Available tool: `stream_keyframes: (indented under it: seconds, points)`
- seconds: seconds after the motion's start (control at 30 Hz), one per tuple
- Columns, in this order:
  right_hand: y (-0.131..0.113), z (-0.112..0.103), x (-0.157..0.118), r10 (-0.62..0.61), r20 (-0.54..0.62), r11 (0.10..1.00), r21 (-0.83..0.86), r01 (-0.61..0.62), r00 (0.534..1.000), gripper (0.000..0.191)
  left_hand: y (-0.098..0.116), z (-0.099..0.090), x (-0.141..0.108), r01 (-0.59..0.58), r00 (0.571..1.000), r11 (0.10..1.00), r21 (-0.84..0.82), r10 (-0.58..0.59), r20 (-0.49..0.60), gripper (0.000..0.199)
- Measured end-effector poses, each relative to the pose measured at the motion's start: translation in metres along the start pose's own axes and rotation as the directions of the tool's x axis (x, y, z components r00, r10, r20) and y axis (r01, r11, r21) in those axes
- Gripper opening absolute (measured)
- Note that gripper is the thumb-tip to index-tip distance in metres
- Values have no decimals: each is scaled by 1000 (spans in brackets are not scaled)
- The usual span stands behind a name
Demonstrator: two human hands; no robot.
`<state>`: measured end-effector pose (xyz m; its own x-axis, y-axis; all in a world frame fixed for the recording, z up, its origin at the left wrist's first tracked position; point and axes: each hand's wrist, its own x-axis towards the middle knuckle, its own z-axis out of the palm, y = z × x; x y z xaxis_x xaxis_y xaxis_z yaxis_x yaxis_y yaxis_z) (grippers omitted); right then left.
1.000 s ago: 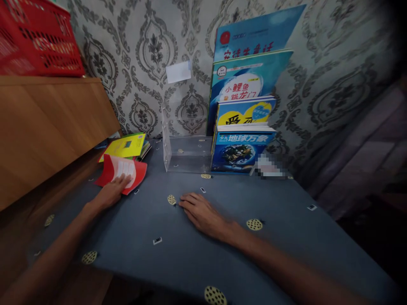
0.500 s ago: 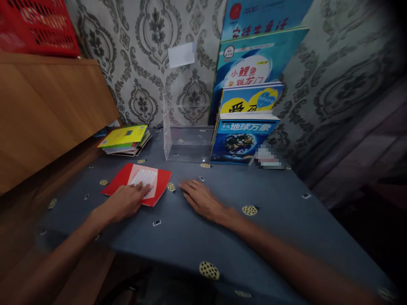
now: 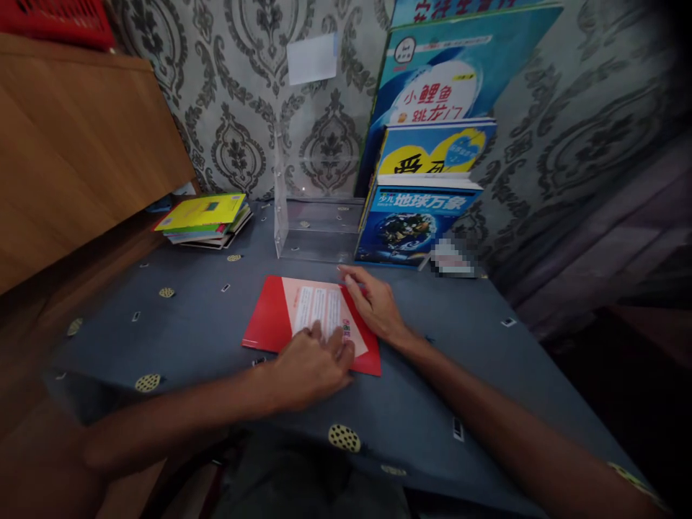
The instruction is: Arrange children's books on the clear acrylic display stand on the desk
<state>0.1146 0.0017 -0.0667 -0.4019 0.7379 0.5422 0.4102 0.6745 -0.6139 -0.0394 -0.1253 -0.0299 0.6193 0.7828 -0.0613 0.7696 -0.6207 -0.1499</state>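
Note:
A red booklet (image 3: 264, 310) with a pale pink panel of print lies flat on the blue patterned tablecloth. My left hand (image 3: 316, 364) rests on its near right part, fingers apart and pressed down on the cover. At the booklet's far right corner is my right hand (image 3: 373, 299), its fingers stretched out, touching or just over the edge; it grips nothing that I can see. Behind the hands stands a clear acrylic book rack (image 3: 316, 252). Its right side holds several upright books, with a blue earth book (image 3: 408, 223) in front.
To the left, a stack of thin books (image 3: 205, 216) with a yellow one on top lies by a wooden cabinet (image 3: 81, 144). A red basket (image 3: 59, 18) sits on that cabinet. A blurred-out item (image 3: 453, 258) lies right of the rack, and patterned wallpaper (image 3: 238, 144) covers the wall.
My left hand has slid the red booklet to the right across the cloth. My right hand has moved right and now meets the booklet's right side. The view has tilted down a little.

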Motion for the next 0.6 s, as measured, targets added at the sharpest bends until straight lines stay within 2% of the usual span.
stream_keyframes:
  seconds: [0.1,0.17,0.23,0.33,0.4,0.47,0.53,0.6]
  points:
    - [-3,-2,-8,-29,105,999,-32,32,994,37,6,-2,8,-51,998,996,-68,48,-40,43]
    - [-5,0,-13,-56,203,995,-70,71,978,40,-3,-2,8,-54,997,991,-120,47,-61,34]
    - [-5,4,-16,-69,286,987,-119,107,956,42,-21,1,7,-21,997,988,-155,9,-74,31]
    - [-5,6,-17,-76,349,974,-174,144,934,41,-59,9,2,122,988,987,-101,-130,-79,27]
    - [-5,5,-16,-80,368,967,-198,162,926,39,-84,15,-1,286,956,958,-35,-288,-65,32]
    - [-8,5,-14,-81,389,958,-223,179,918,36,-106,21,-5,399,915,916,-40,-400,-49,35]
    - [-15,9,-11,-89,414,950,-238,202,906,34,-122,27,-9,441,891,892,-98,-449,-73,38]
    - [-27,17,-6,-124,468,941,-224,253,875,33,-130,33,-11,451,877,881,-142,-467,-113,39]
